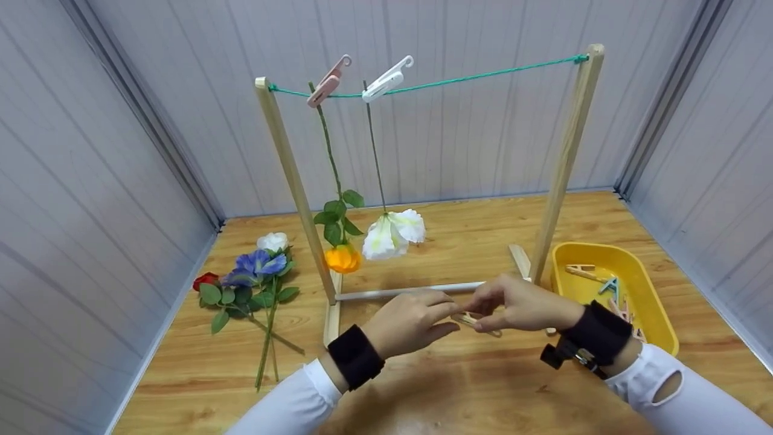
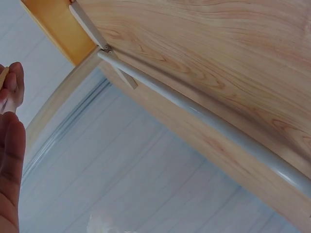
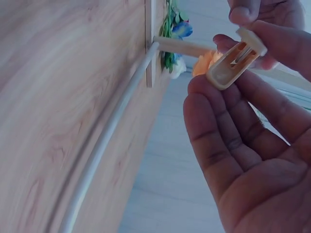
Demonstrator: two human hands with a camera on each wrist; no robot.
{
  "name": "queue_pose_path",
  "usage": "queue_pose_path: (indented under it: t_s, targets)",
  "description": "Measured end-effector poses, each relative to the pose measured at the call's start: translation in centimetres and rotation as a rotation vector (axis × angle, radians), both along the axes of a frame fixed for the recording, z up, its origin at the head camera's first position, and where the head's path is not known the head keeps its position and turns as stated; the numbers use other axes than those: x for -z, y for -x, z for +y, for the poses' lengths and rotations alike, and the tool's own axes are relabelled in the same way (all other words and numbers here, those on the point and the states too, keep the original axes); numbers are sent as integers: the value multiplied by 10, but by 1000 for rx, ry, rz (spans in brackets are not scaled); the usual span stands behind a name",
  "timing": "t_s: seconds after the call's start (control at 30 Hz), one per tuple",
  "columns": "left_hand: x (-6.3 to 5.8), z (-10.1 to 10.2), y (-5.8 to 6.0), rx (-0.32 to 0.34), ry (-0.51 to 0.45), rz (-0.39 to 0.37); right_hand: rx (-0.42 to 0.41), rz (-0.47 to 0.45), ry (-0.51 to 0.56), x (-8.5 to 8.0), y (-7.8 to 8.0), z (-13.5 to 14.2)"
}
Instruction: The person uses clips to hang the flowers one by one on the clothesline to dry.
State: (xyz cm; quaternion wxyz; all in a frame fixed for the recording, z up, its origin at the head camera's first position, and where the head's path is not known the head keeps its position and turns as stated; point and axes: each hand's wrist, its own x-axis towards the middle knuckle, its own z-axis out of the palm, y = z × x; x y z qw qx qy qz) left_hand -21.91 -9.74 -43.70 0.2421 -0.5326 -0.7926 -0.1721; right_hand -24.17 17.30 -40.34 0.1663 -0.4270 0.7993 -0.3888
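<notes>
My right hand (image 1: 516,305) pinches a beige clothespin (image 3: 223,77) between thumb and fingers, in front of the rack's low bar. Close beside it is my left hand (image 1: 413,320), its fingers extended toward the clothespin; whether they touch it I cannot tell. A green cord (image 1: 471,78) runs between two wooden posts. From it hang an orange flower (image 1: 343,258), held upside down by a pink clothespin (image 1: 326,88), and a white flower (image 1: 386,237), held by a white clothespin (image 1: 383,83).
On the table at left lie a red flower (image 1: 206,280), a blue flower (image 1: 253,266) and a white rose (image 1: 273,241), stems crossing. At right stands a yellow tray (image 1: 655,302) with several clothespins. The right post (image 1: 567,157) rises between rack and tray.
</notes>
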Motion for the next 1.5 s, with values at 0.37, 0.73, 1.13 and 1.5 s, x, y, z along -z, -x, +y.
queue_pose_path:
  t_s: [0.37, 0.73, 1.13, 1.5]
  targets:
    - [5, 0, 6, -91, -161, -156, 135, 191, 156, 3, -4, -7]
    - [0, 2, 13, -268, -494, -739, 261, 1192, 59, 15, -3, -28]
    - [0, 8, 7, -293, -508, -855, 206, 1515, -97, 18, 1, -31]
    - [-7, -8, 9, -259, -383, -814, 213, 1516, -76, 19, 3, -23]
